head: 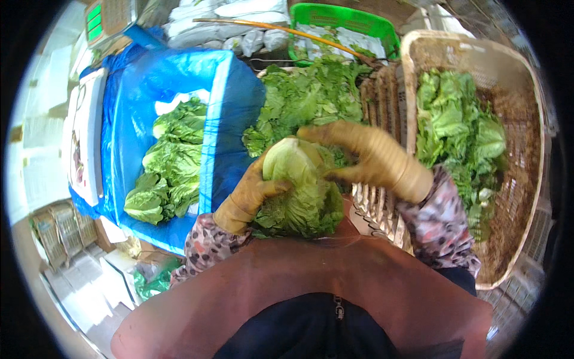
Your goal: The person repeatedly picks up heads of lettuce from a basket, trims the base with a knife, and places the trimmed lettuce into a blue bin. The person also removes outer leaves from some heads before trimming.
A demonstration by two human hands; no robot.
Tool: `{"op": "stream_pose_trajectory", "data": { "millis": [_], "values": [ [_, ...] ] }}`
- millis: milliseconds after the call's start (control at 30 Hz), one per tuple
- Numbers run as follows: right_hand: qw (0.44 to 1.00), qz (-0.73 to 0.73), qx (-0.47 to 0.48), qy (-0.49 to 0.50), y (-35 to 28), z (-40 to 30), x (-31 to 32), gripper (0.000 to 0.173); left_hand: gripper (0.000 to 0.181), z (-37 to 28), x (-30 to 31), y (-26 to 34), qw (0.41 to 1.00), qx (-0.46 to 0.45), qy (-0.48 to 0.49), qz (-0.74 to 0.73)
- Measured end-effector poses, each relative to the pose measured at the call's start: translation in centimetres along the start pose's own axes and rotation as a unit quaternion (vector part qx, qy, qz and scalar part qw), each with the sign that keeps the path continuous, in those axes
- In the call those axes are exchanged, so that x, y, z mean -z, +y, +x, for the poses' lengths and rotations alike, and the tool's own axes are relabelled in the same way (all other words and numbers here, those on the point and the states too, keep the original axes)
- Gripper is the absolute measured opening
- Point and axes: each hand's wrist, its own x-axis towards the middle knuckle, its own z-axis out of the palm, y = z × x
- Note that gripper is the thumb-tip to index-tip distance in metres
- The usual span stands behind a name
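A head of leafy lettuce (298,184) is held close to my chest, its pale cut base facing up and away from me. Around its left side curls my left hand (251,193) in a yellowish rubber glove, thumb across the leaves. My right hand (372,155), gloved alike and blurred, arches over the right side with fingers and thumb apart; whether it touches the lettuce is unclear. Loose green leaves (314,94) lie heaped just beyond. More heads (175,161) lie in rows inside a blue-lined box (215,116) on the left.
At right stands a dirty plastic crate (529,179) with lettuce (462,130) in it. A green basket (345,15) holding leaf scraps is at the back, with a thin stick (278,28) across its front. White bags (228,22) are stacked beside it. A white foam lid (87,143) stands at far left.
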Motion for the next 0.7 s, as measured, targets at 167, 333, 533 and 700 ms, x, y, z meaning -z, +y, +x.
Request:
{"op": "stream_pose_trajectory", "data": {
  "millis": [167, 333, 533, 700],
  "values": [
    [0.966, 0.218, -0.142, 0.011, -0.4, 3.9, 0.9, 0.033, 0.086, -0.5, 1.2, 0.0, 0.996, 0.042, -0.076, -0.008],
    [0.975, -0.095, -0.117, 0.162, 4.0, 5.3, 0.8, 0.054, 0.107, -1.4, 1.8, 0.6, 0.917, -0.211, 0.073, 0.332],
    [0.966, 0.054, -0.164, 0.195, -2.2, 3.6, -3.3, 0.079, 0.111, -3.6, 4.4, 2.3, 0.737, -0.408, 0.248, 0.479],
    [0.909, 0.329, -0.257, 0.022, -6.3, 6.1, -11.4, 0.096, 0.078, -8.1, 4.9, 2.4, 0.873, -0.37, 0.269, -0.171]
  ]
}}
